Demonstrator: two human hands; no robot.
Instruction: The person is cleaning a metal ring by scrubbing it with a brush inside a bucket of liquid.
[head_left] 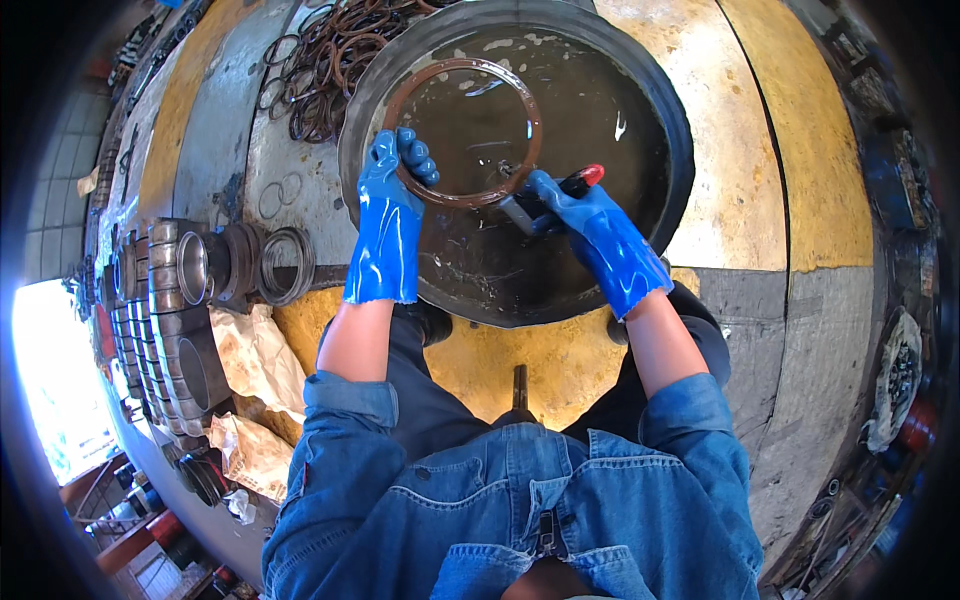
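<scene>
My left hand (393,180), in a blue rubber glove, is closed round the lower left edge of a large brown ring (534,120). The ring is held above a wide round basin (678,130) of murky dark liquid. My right hand (580,215), gloved the same way, grips a hand tool (577,184) with a black handle and a red end. A flat greyish part of the tool reaches to the ring's lower right edge. Whether it touches the ring, and its exact kind, I cannot tell, as my fingers cover part of it.
A heap of dark rings (335,70) lies beyond the basin at the left. Stacked metal rings (286,265) and crumpled brown paper (255,355) are nearer on the left. A plastic bag of small parts (893,380) stands at the far right.
</scene>
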